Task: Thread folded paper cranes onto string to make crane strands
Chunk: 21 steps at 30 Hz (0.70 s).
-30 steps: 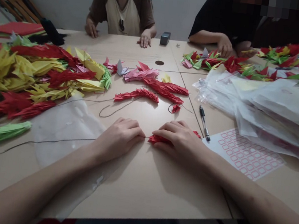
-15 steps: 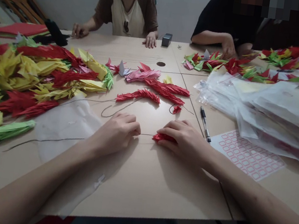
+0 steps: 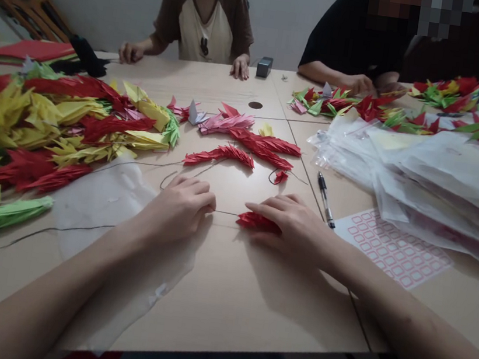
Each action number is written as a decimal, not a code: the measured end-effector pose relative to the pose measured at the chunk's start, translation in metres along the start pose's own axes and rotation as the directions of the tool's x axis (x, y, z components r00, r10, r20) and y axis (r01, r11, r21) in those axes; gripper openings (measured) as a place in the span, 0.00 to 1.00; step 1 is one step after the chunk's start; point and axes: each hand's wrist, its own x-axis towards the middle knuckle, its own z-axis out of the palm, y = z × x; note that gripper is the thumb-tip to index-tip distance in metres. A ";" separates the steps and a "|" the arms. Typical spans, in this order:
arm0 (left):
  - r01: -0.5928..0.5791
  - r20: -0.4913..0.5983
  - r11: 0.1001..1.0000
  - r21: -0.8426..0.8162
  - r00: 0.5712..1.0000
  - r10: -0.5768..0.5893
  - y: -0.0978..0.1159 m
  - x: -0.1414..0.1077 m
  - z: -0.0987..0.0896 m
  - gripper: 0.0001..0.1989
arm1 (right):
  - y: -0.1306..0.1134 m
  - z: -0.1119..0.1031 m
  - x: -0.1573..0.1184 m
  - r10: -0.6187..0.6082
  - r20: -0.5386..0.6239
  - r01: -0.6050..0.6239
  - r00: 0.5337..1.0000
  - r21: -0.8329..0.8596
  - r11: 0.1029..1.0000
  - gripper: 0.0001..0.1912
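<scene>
the left grip (image 3: pixel 178 209) is curled, its fingers pressed together, and a dark thread (image 3: pixel 226 213) is pinched at the fingertips, though the pinch is partly hidden. the thread is stretched across to the right grip (image 3: pixel 290 224), whose spread fingers are pressed on one red paper strand (image 3: pixel 258 222), lying on the desk (image 3: pixel 223 301). two more red strands (image 3: pixel 220 155) lie ahead of the grips. one pen (image 3: pixel 325 199) and one sticker sheet (image 3: pixel 393 250) are placed right of the right grip. one plastic sheet (image 3: pixel 103 208) is laid beneath the left forearm.
</scene>
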 end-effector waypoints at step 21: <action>-0.090 -0.130 0.994 -0.065 0.988 0.081 0.023 0.000 0.016 0.13 | 0.009 -0.005 0.000 0.065 0.082 -0.073 0.994 0.088 0.993 0.12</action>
